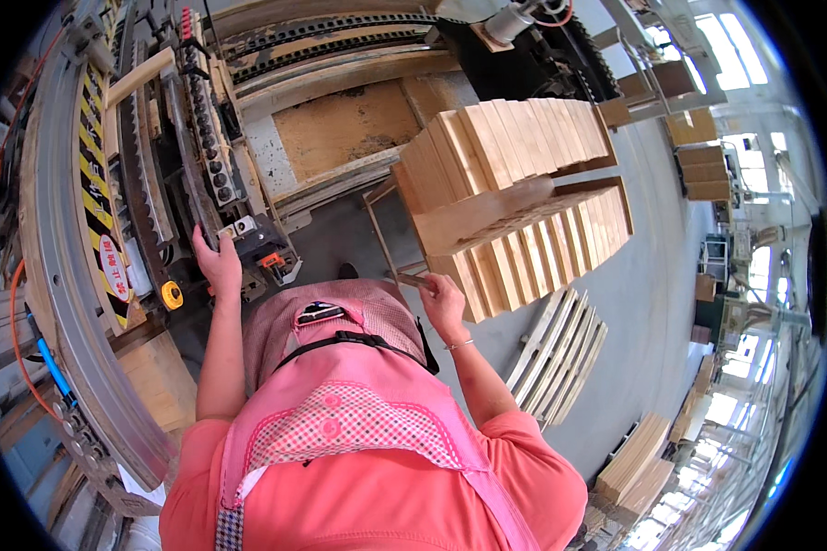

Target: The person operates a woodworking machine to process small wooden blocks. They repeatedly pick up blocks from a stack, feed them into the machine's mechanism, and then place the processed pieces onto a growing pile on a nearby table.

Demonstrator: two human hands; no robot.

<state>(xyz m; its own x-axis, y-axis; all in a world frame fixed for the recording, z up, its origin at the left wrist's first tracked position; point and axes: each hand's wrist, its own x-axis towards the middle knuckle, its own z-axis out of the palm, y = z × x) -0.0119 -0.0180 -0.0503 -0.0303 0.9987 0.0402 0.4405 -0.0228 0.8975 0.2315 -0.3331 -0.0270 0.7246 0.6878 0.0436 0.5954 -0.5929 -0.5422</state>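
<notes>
On a workshop floor: a person stands between a woodworking machine (156,156) and a cart of stacked boards (515,193).

Beyond the left hand (219,262) runs the long machine with its striped guard; that hand lies flat and spread against the machine's dark rail, gripping nothing. Beyond the right hand (441,298) stands the full stack of pale boards on edge; this hand is curled narrow on the cart's thin frame bar (404,275). The stack looks untouched, so feeding appears barely begun.
</notes>
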